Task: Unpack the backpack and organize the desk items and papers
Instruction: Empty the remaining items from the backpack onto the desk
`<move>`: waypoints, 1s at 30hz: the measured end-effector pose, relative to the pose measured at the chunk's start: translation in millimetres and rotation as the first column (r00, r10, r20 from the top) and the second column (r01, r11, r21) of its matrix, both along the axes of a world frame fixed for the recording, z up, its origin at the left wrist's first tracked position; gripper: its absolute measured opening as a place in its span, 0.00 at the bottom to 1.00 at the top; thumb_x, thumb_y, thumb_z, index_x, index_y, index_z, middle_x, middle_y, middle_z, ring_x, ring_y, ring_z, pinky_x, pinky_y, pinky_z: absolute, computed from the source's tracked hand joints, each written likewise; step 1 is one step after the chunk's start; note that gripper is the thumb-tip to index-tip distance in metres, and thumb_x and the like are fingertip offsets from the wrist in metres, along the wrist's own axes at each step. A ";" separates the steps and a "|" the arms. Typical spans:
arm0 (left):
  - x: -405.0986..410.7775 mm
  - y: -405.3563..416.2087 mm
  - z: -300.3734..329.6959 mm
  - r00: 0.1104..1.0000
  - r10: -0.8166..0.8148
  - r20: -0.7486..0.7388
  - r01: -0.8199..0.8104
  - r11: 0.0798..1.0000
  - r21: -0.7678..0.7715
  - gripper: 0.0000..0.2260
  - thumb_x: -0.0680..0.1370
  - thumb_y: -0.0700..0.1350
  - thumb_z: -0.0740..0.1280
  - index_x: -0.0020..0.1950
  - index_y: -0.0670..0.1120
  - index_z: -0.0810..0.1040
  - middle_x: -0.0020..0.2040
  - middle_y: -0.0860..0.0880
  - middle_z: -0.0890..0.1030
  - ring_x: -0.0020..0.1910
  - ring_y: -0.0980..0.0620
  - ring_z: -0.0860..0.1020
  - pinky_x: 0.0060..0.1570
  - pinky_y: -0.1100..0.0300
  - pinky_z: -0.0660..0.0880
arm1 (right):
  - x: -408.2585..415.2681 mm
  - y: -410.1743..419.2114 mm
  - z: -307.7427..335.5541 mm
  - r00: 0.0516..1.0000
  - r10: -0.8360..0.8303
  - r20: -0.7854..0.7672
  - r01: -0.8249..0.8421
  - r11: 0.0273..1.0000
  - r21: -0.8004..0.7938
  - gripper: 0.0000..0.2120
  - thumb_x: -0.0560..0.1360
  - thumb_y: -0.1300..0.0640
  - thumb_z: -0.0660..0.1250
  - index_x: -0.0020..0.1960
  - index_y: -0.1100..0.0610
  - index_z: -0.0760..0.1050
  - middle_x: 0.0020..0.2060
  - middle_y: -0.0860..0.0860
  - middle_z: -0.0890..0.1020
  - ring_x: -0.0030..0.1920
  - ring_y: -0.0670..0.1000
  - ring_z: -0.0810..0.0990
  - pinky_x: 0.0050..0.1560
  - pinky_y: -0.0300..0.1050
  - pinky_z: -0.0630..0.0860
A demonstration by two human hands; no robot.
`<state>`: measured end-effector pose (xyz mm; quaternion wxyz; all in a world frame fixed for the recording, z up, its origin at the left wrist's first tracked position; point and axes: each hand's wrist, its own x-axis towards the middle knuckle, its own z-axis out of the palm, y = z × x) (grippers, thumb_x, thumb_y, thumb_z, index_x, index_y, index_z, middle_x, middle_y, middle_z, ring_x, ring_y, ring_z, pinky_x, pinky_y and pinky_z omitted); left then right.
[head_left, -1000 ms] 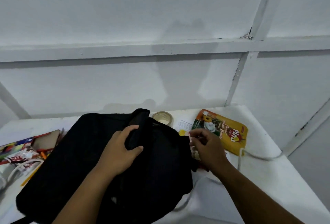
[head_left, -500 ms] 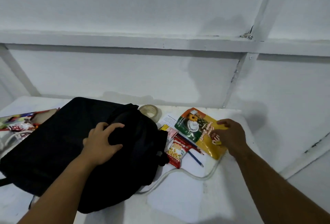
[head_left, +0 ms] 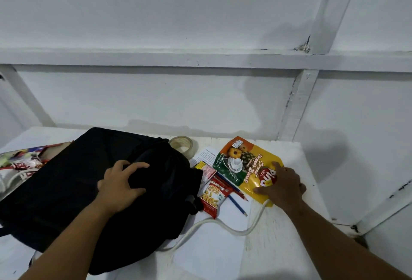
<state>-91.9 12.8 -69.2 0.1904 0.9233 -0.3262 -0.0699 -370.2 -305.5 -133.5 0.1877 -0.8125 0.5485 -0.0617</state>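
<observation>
A soft black fabric backpack lies slumped across the white worktop's left half. The left hand grips its bunched fabric. The right hand presses spread fingers on a glossy yellow-and-green biscuit pouch near the back right corner.

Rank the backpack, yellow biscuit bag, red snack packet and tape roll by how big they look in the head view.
1. backpack, by far largest
2. biscuit bag
3 and 4. snack packet and tape roll: they look alike, and the backpack hides part of the roll, so unranked.
</observation>
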 end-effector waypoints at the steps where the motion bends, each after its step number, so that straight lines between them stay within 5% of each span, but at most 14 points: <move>1: -0.1 0.3 -0.4 1.000 0.000 -0.003 0.000 1.000 -0.004 0.29 0.68 0.52 0.77 0.62 0.73 0.70 0.68 0.53 0.66 0.68 0.43 0.64 0.62 0.40 0.63 | 0.2 0.3 0.1 0.995 0.002 0.101 -0.001 1.000 -0.013 0.51 0.58 0.38 0.81 0.75 0.45 0.60 0.68 0.57 0.68 0.67 0.61 0.69 0.65 0.59 0.69; 4: -0.4 0.5 -1.4 1.000 0.001 -0.005 -0.001 1.000 -0.024 0.29 0.68 0.51 0.78 0.62 0.73 0.71 0.68 0.53 0.66 0.68 0.44 0.64 0.63 0.41 0.63 | -0.8 -0.7 1.1 0.848 -0.049 0.528 -0.009 0.994 0.106 0.40 0.57 0.59 0.84 0.66 0.48 0.74 0.62 0.57 0.71 0.60 0.59 0.75 0.56 0.53 0.78; 8: -0.2 0.7 -2.2 1.000 0.014 -0.013 -0.014 0.999 -0.036 0.29 0.68 0.51 0.78 0.61 0.73 0.71 0.67 0.53 0.66 0.68 0.44 0.64 0.63 0.41 0.63 | -6.2 1.1 10.3 0.626 -0.215 0.749 -0.107 0.928 0.356 0.27 0.60 0.67 0.80 0.55 0.48 0.81 0.56 0.51 0.81 0.55 0.54 0.79 0.46 0.46 0.79; 16: -2.2 2.2 4.9 0.998 0.004 -0.063 -0.008 0.998 -0.062 0.29 0.67 0.50 0.78 0.60 0.75 0.72 0.64 0.55 0.68 0.66 0.48 0.67 0.64 0.42 0.66 | 8.0 27.4 63.8 0.593 -0.086 0.801 -0.164 0.961 0.224 0.29 0.65 0.67 0.77 0.62 0.48 0.77 0.56 0.51 0.80 0.55 0.53 0.80 0.51 0.52 0.83; 20: 10.0 7.8 21.1 0.991 -0.040 -0.128 0.001 0.957 -0.289 0.31 0.68 0.36 0.76 0.56 0.70 0.75 0.58 0.57 0.77 0.59 0.56 0.76 0.56 0.69 0.68 | 20.1 57.6 93.3 0.474 -0.126 0.872 -0.285 0.915 0.286 0.29 0.65 0.69 0.77 0.61 0.47 0.78 0.53 0.50 0.82 0.51 0.52 0.82 0.46 0.49 0.84; 26: 38.0 23.6 85.7 0.995 -0.006 -0.102 -0.031 0.932 -0.362 0.29 0.69 0.32 0.73 0.60 0.61 0.80 0.55 0.59 0.82 0.50 0.71 0.77 0.47 0.80 0.67 | 55.3 113.2 119.0 0.379 -0.366 0.850 -0.624 0.577 0.527 0.31 0.63 0.76 0.73 0.61 0.53 0.80 0.51 0.58 0.85 0.47 0.63 0.85 0.45 0.56 0.83; 30: 60.2 29.5 121.9 0.997 -0.045 -0.058 0.023 0.942 -0.335 0.27 0.68 0.30 0.72 0.58 0.59 0.82 0.55 0.56 0.83 0.50 0.64 0.79 0.43 0.81 0.68 | 101.8 157.0 111.0 0.465 -0.439 0.769 -0.650 0.421 0.633 0.32 0.59 0.74 0.73 0.60 0.54 0.80 0.52 0.60 0.85 0.50 0.62 0.84 0.45 0.53 0.82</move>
